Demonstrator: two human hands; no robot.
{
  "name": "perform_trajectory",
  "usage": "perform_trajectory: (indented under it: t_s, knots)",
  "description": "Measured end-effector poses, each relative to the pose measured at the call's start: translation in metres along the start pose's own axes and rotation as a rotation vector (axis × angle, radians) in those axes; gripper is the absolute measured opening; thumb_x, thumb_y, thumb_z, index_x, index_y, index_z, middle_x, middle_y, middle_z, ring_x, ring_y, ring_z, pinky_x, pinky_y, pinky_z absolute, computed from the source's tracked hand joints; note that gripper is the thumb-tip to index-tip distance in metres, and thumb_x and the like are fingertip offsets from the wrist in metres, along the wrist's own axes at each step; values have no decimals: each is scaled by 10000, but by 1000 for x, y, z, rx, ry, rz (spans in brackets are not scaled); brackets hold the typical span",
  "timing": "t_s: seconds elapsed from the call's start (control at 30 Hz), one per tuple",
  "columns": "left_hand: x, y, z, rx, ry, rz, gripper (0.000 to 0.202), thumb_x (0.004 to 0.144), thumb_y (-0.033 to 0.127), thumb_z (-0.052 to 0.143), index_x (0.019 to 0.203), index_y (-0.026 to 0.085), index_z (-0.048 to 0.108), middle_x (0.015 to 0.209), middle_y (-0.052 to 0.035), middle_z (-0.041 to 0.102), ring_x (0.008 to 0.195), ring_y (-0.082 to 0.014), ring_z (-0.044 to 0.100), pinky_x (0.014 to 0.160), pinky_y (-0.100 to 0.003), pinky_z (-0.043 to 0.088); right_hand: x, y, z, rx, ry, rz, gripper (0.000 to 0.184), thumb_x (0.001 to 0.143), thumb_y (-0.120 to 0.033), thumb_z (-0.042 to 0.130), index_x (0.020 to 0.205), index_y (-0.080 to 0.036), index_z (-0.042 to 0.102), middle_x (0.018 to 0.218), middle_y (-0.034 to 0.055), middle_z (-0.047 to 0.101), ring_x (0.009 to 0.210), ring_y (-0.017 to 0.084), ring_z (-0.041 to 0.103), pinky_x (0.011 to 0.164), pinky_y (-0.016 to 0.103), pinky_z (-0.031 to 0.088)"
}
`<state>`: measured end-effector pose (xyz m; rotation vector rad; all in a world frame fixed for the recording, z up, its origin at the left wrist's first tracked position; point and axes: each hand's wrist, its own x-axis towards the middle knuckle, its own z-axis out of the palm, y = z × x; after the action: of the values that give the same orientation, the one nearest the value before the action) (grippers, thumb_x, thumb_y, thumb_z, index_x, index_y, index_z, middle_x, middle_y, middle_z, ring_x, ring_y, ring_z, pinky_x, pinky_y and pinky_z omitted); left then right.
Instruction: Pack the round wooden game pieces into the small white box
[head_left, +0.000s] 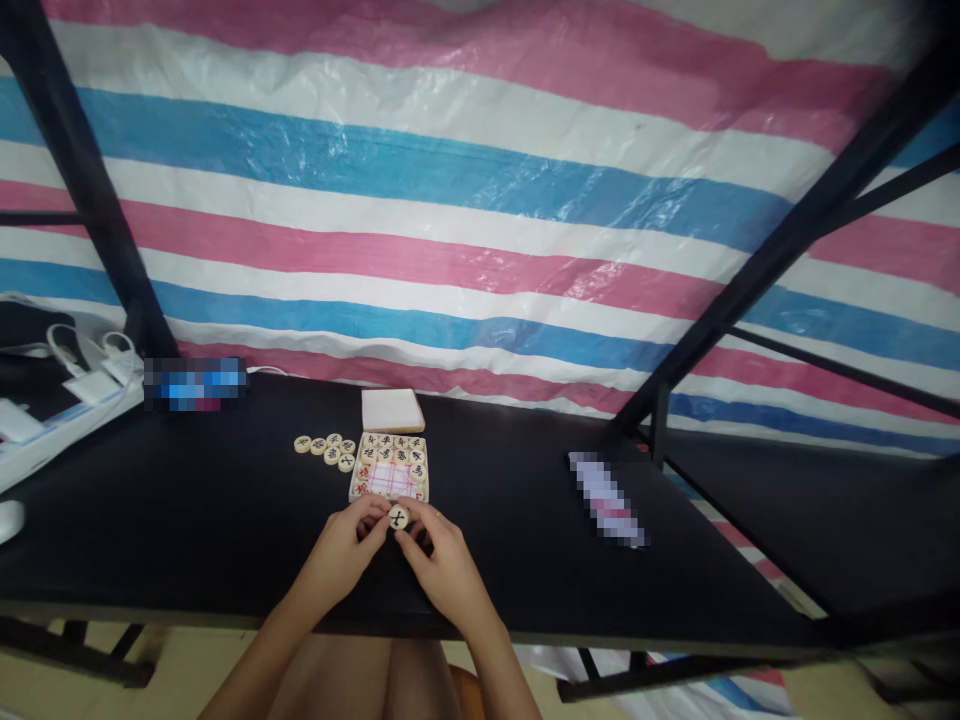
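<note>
My left hand (346, 552) and my right hand (442, 562) meet at the near middle of the black table (187, 520). Both pinch one round pale game piece (398, 517) with a dark character on its face. Just beyond it sits a small open box (389, 468) holding several such pieces over a folded red-lined sheet. The box's pale lid (392, 410) lies flat behind it. Several loose pieces (325, 449) lie in a short row to the left of the box.
A white power strip with plugs (67, 395) lies at the table's left end, with a white object (9, 520) near the left edge. A blurred packet (606, 498) lies right of centre. Black frame posts (82, 180) rise on both sides before a striped tarp.
</note>
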<state>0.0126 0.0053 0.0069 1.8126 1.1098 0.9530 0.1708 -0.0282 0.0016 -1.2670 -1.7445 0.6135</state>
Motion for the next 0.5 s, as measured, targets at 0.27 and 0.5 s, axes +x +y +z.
perform_trajectory:
  t_s: [0.27, 0.5]
  knots:
    - [-1, 5, -1, -12, -16, -20, 172, 832, 319, 514, 890, 206, 629, 818, -13, 702, 763, -171, 643, 698, -249, 486, 1, 0, 0, 12, 27, 78, 96, 810, -155, 525, 879, -204, 571, 779, -3, 635, 691, 142, 591, 641, 222, 453]
    - [-2, 12, -1, -15, -39, -31, 202, 815, 356, 555, 730, 190, 635, 682, 5, 665, 660, -157, 605, 616, -235, 448, 0, 4, 3, 10, 2, -1, 136, 774, -90, 473, 708, -209, 473, 774, -11, 587, 737, 144, 548, 695, 238, 425]
